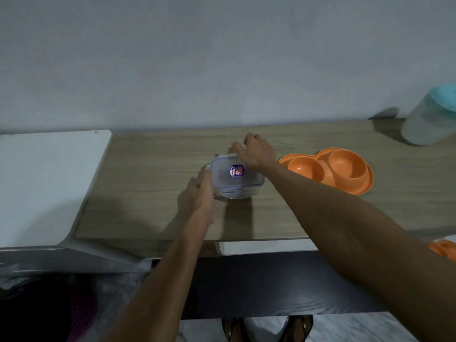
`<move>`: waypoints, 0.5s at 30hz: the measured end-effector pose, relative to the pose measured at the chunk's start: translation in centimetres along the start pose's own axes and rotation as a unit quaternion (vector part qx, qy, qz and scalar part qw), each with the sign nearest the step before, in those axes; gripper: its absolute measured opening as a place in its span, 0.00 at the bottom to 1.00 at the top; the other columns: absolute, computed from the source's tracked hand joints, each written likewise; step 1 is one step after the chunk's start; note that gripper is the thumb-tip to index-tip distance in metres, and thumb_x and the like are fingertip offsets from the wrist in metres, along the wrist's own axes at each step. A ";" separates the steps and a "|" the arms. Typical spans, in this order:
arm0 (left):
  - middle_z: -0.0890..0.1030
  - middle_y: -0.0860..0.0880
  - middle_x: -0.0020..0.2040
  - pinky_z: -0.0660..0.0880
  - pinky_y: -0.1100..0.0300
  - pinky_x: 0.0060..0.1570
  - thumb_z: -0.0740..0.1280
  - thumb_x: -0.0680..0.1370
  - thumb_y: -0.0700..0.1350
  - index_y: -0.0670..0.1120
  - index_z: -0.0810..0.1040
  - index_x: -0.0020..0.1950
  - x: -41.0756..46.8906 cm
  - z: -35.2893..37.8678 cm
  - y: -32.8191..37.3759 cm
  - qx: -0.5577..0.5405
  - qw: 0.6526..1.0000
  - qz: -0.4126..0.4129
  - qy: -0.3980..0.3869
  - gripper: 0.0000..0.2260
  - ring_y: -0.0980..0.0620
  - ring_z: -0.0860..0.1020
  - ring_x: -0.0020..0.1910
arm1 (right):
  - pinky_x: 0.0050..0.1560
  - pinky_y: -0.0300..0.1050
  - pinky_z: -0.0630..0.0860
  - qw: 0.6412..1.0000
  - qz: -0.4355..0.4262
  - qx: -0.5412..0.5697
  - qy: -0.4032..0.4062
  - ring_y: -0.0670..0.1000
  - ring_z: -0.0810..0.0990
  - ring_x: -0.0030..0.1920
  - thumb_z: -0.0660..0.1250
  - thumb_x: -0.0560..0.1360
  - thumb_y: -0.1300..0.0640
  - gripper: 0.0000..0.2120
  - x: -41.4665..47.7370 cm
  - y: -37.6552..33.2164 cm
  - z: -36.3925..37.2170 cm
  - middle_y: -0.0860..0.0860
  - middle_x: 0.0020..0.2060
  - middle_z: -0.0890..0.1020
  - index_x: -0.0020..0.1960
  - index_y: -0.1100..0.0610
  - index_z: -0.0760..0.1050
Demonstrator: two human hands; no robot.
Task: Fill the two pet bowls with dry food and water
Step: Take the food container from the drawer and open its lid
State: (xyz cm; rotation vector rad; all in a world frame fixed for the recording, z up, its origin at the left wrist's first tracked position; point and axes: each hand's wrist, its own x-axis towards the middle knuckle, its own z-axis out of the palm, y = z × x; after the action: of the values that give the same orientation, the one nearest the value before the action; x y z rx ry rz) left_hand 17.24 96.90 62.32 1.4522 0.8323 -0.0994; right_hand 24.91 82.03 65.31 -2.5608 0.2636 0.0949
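A clear square food container (234,177) with a blue-trimmed snap lid and a small label sits mid-table. My left hand (203,191) presses against its left side. My right hand (256,150) reaches over its far right corner, fingers on the lid's edge. To the right lies an orange double pet bowl (330,169), both wells empty. A frosted jug with a teal lid (430,117) stands at the far right by the wall.
The wooden table (153,183) runs against a grey wall. A white appliance top (47,178) adjoins it on the left. Another orange object (444,248) shows at the right edge. A dark shelf and my sandalled feet are below.
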 end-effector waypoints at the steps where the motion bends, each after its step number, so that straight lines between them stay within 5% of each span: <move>1: 0.78 0.43 0.64 0.78 0.51 0.49 0.67 0.72 0.63 0.41 0.75 0.66 0.3 -0.2 0.5 0.003 1.000 -0.004 -0.004 0.32 0.45 0.79 0.59 | 0.65 0.57 0.69 1.000 0.009 0.009 -0.006 0.63 0.73 0.66 0.57 0.77 0.39 0.27 -0.2 0.6 -0.4 0.61 0.65 0.75 0.63 0.60 0.72; 3: 0.76 0.40 0.66 0.76 0.46 0.56 0.66 0.73 0.61 0.41 0.74 0.68 0.0 -0.3 1.5 0.018 1.000 -0.016 -0.008 0.31 0.41 0.77 0.64 | 0.62 0.54 0.70 0.999 0.030 0.023 -0.027 0.63 0.74 0.65 0.58 0.78 0.41 0.26 -0.8 1.8 -1.3 0.63 0.64 0.75 0.63 0.62 0.71; 6: 0.80 0.35 0.60 0.71 0.52 0.42 0.67 0.74 0.59 0.37 0.79 0.61 0.5 -0.3 1.7 0.049 0.999 -0.010 -0.010 0.28 0.40 0.81 0.52 | 0.48 0.47 0.70 0.996 0.051 0.036 -0.063 0.62 0.79 0.56 0.59 0.79 0.44 0.24 -1.6 3.5 -2.5 0.64 0.54 0.81 0.55 0.65 0.76; 9: 0.82 0.34 0.53 0.70 0.55 0.39 0.69 0.74 0.55 0.34 0.80 0.55 0.7 -0.2 1.7 0.044 0.999 0.008 -0.001 0.24 0.43 0.81 0.44 | 0.39 0.47 0.73 0.993 0.065 0.048 -0.085 0.60 0.82 0.43 0.62 0.77 0.49 0.20 -2.8 4.5 -3.1 0.62 0.38 0.83 0.39 0.66 0.78; 12: 0.81 0.41 0.39 0.69 0.57 0.35 0.69 0.76 0.47 0.40 0.79 0.41 0.4 0.0 2.3 0.038 0.999 0.024 0.002 0.11 0.48 0.74 0.37 | 0.41 0.56 0.80 0.992 0.080 0.068 -0.073 0.62 0.83 0.43 0.64 0.72 0.56 0.14 -3.9 4.8 -3.5 0.64 0.40 0.84 0.42 0.68 0.80; 15: 0.73 0.47 0.31 0.64 0.59 0.29 0.70 0.76 0.43 0.43 0.73 0.33 0.4 0.5 3.2 0.038 0.997 0.067 0.006 0.13 0.50 0.68 0.31 | 0.40 0.54 0.80 0.991 0.084 0.100 -0.042 0.62 0.84 0.43 0.63 0.69 0.61 0.09 -4.4 4.5 -3.8 0.62 0.39 0.85 0.39 0.64 0.81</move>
State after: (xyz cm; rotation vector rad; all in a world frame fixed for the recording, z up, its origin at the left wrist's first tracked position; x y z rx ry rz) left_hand 19.48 97.13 64.64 1.5764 0.7457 -0.0215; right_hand 19.69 77.02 66.68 -2.3265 0.4344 0.2266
